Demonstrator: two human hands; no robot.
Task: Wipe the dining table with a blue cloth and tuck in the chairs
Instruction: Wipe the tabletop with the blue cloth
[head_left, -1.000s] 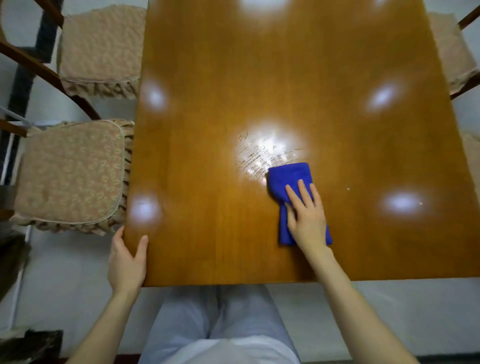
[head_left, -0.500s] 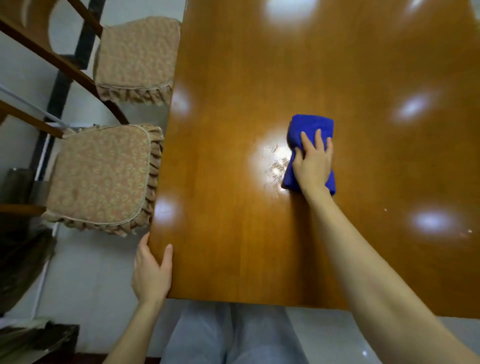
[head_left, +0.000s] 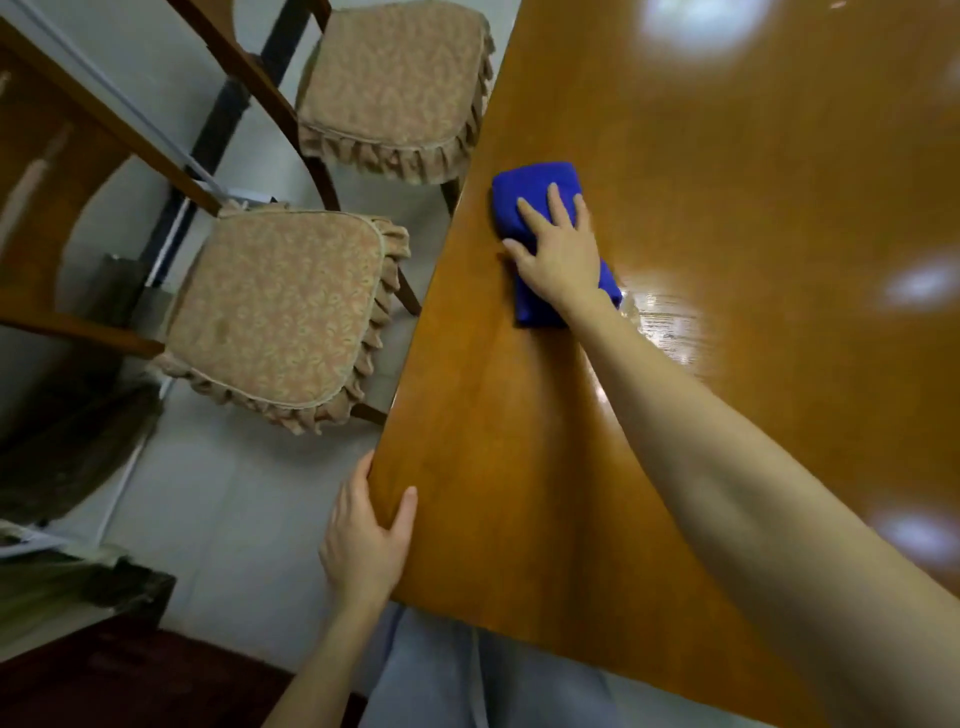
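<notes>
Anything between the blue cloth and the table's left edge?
Nothing visible. The right hand presses the blue cloth on the table; only bare wood shows from it to the left edge. The left hand grips the near corner, off that line.

place: home dining room | evidence: glossy wooden dining table (head_left: 675, 156); two wooden chairs with frilled patterned seat cushions, near chair (head_left: 280, 306), far chair (head_left: 389, 88); pale tiled floor (head_left: 234, 493)

Pale floor (head_left: 218, 519), black post (head_left: 221, 122) — dark wooden surface (head_left: 104, 675) lower left
</notes>
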